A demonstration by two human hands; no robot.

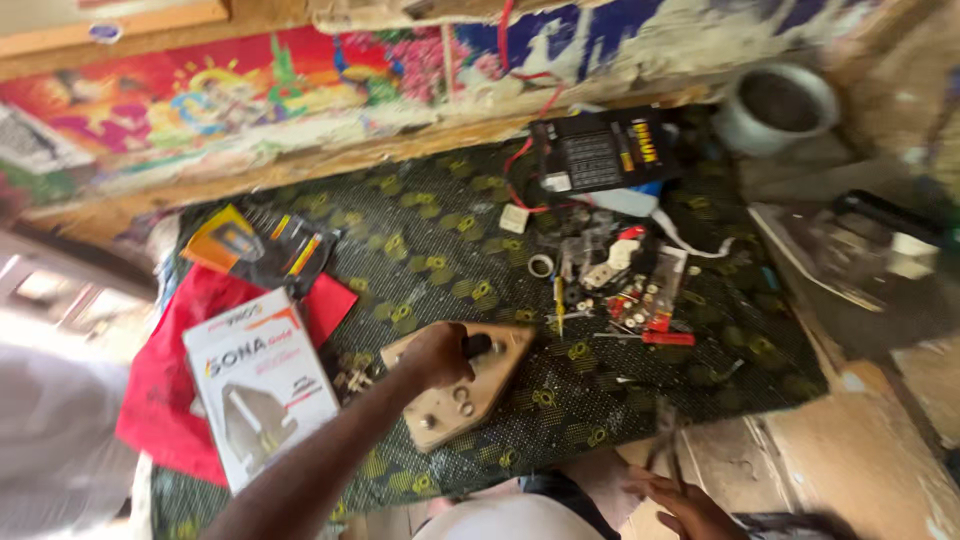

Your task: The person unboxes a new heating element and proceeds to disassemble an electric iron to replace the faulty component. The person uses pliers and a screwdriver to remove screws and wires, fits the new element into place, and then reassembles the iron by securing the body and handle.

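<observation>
My left hand (437,355) is closed over the dark handle of a flat, wedge-shaped tan iron base (462,382), which lies on the dark green patterned cloth (440,250). My right hand (690,508) rests low at the cloth's edge, fingers loosely curled around slim metal pliers (667,440). Just left of the iron lies a white rectangular box (262,385) on a red cloth (160,385); a black-and-orange package (262,246) sits behind it

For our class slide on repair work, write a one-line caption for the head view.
Left hand grips a tan iron-shaped soleplate on a green patterned cloth; right hand holds pliers.
</observation>
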